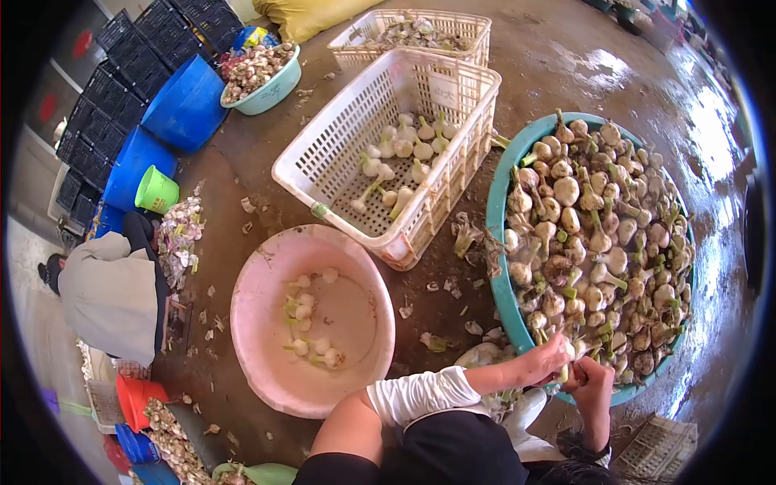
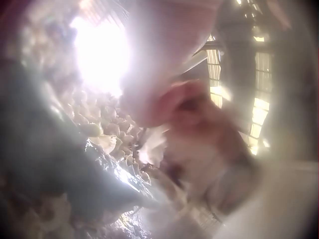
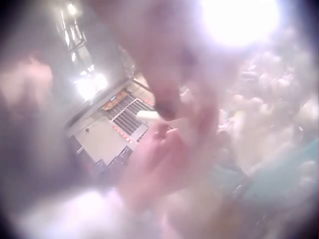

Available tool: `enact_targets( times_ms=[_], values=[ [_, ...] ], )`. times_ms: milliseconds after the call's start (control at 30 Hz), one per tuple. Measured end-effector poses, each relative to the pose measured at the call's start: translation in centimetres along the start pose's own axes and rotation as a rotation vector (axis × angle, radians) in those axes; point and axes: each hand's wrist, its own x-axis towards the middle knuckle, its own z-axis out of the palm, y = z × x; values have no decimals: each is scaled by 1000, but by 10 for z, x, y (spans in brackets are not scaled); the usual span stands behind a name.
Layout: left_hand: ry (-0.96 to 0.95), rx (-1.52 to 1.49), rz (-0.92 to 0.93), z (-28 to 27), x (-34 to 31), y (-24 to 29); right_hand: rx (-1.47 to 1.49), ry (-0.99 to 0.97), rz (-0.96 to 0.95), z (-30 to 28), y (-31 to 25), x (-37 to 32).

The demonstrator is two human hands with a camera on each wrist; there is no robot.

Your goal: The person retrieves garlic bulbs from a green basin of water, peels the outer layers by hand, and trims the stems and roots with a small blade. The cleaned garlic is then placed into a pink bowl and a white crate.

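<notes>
Over the near edge of a teal tub point(image 1: 499, 267), both hands meet at one garlic bulb point(image 1: 569, 349). My left hand point(image 1: 543, 361) pinches it, and a pale green stalk point(image 1: 563, 374) shows below the fingers. Right against the stalk side is my right hand point(image 1: 594, 385), its fingers bent inward; I cannot tell what it grips. Unpeeled, soil-marked garlic bulbs point(image 1: 602, 234) with cut stalks fill the tub. In the right wrist view a pale stalk point(image 3: 148, 116) juts out by blurred fingers point(image 3: 162, 154). Glare and blur wash out much of the left wrist view.
A pink basin point(image 1: 242, 323) with several whitish bulbs stands left of the tub. Behind it, a white slatted crate point(image 1: 307, 166) holds cleaner bulbs, with another crate point(image 1: 482, 36) beyond. Garlic skins litter the wet floor. Another person point(image 1: 113, 291) sits at far left near blue tubs point(image 1: 182, 105).
</notes>
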Motion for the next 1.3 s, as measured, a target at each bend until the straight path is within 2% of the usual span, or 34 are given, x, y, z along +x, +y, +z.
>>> enact_targets(
  times_ms=[33, 100, 167, 267, 300, 333, 367, 433, 500, 567, 600, 700, 767, 833, 867, 900, 933, 967, 1033, 1100, 1167, 1200, 1300],
  values=[
    [48, -21, 18, 2, 0, -1, -328, 28, -161, 0, -1, 1],
    [49, 26, 14, -8, 2, -8, -329, 83, -151, 3, -14, 9],
    [252, 185, 217, -7, 4, -23, -340, 96, -284, 1, -5, 11],
    [-77, 405, -60, -17, -22, 51, -390, 385, -193, -32, 22, 29],
    [-29, 219, -73, -19, -27, 50, -311, 503, -50, -44, 16, 31],
    [-14, 130, -71, -28, -32, 53, -175, 432, -7, -53, 24, 30],
    [50, 14, 22, -28, -35, 53, -22, 374, 14, -56, 32, 27],
    [129, -42, -55, -26, -39, 64, 78, 35, 41, -39, 13, 18],
    [69, -78, -137, -25, -40, 67, 89, -69, -63, -27, -15, 19],
    [82, -88, -111, -11, -40, 72, 130, -118, -121, -20, -28, 24],
    [99, -103, -89, -7, -41, 75, 109, -36, -320, -9, -20, 29],
    [104, -132, -167, -2, -46, 83, 55, -104, -361, -14, -28, 29],
    [67, -187, -156, -4, -46, 89, 79, -166, -383, -25, -34, 29],
    [-87, 39, -133, -8, -48, 94, 265, -251, -403, -32, -36, 29],
    [-84, 39, -138, -7, -49, 95, 442, -103, -263, -34, -37, 30],
    [-72, 261, -6, -5, -50, 97, 399, 125, -203, -47, -21, 38],
    [-57, 483, 131, -4, -50, 98, 517, 164, -65, -58, -11, 41],
    [-51, 490, 139, 0, -52, 101, 635, 201, 68, -63, -6, 44],
    [110, 500, 112, 9, -56, 109, 346, -22, -145, -49, -11, 37],
    [129, 559, 166, 6, -56, 100, 116, -250, -248, -50, -50, 28],
    [122, 251, -139, 7, -56, 101, 7, -82, -544, -30, -46, 28],
    [125, 62, -173, 11, -55, 102, -48, -100, -629, -28, -45, 30],
    [162, -98, -225, 10, -56, 108, -111, -110, -646, -27, -44, 33]
  ],
)
